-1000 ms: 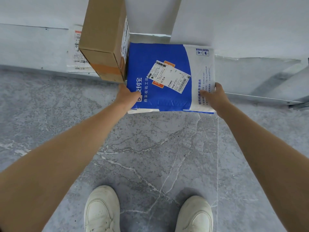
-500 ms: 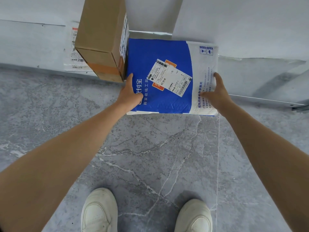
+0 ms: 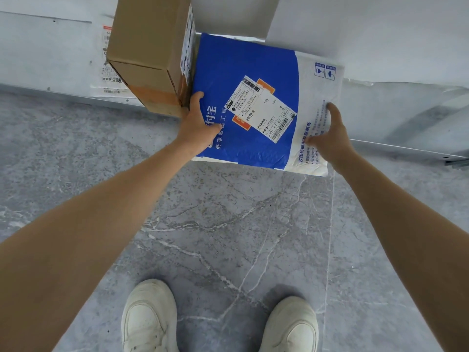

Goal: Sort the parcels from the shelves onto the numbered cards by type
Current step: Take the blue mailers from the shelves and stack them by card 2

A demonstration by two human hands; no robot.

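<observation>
A flat blue and white mailer parcel (image 3: 245, 69) with a white shipping label lies on the low white shelf (image 3: 396, 107), its near edge hanging over the floor. My left hand (image 3: 199, 123) holds its left edge, thumb on top and one finger stretched along the side. My right hand (image 3: 331, 139) holds the right white edge the same way, thumb on the printed face. A tall brown cardboard box (image 3: 149, 41) stands directly left of the mailer, touching my left hand's fingers.
Behind the box a flat white parcel (image 3: 107, 74) with a label lies on the shelf. The shelf's metal front rail (image 3: 406, 149) runs across the view. Grey marble floor (image 3: 228, 224) and my two white shoes (image 3: 149, 316) are below.
Both hands have slid further up the mailer's sides, and the mailer has turned slightly clockwise and come forward over the shelf edge. The box has not moved.
</observation>
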